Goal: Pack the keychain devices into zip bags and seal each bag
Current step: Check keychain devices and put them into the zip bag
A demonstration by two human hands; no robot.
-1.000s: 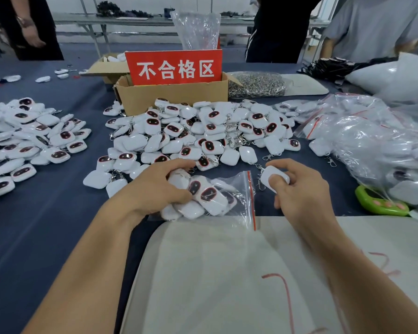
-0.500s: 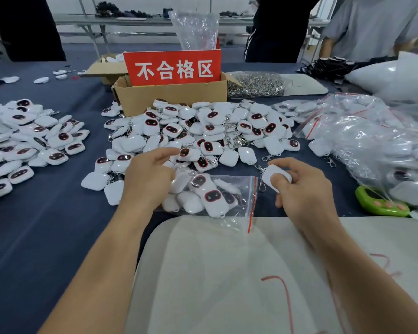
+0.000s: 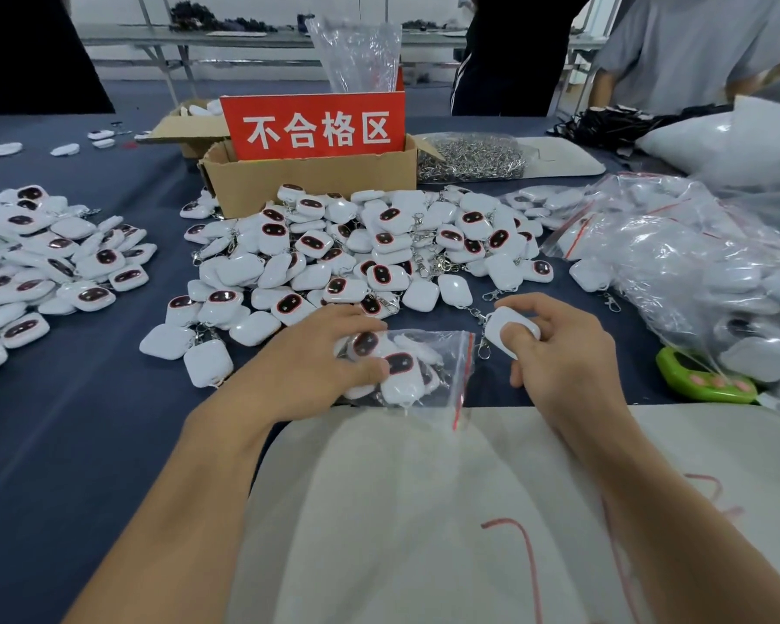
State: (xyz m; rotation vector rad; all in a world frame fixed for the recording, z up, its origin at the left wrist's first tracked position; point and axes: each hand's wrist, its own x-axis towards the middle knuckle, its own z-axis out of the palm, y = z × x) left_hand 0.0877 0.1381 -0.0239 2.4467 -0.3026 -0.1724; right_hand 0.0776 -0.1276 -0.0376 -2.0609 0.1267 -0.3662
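A clear zip bag (image 3: 442, 367) with a red seal strip lies on the dark blue table, holding several white keychain devices with dark faces. My left hand (image 3: 316, 358) grips the filled left end of the bag. My right hand (image 3: 564, 353), just right of the bag's mouth, pinches one white keychain device (image 3: 507, 328) with its metal clasp hanging down. A big loose pile of keychain devices (image 3: 361, 254) lies behind both hands.
A cardboard box (image 3: 311, 177) with a red sign stands behind the pile. Another heap of devices (image 3: 50, 263) is at left, filled plastic bags (image 3: 694, 272) at right, a green gadget (image 3: 703, 376) beside them. A white sheet (image 3: 424, 511) covers the near table. People stand at the far edge.
My left hand lifted off the bag, then came back down and gripped its filled end again. My right hand kept hold of the white device and barely moved.
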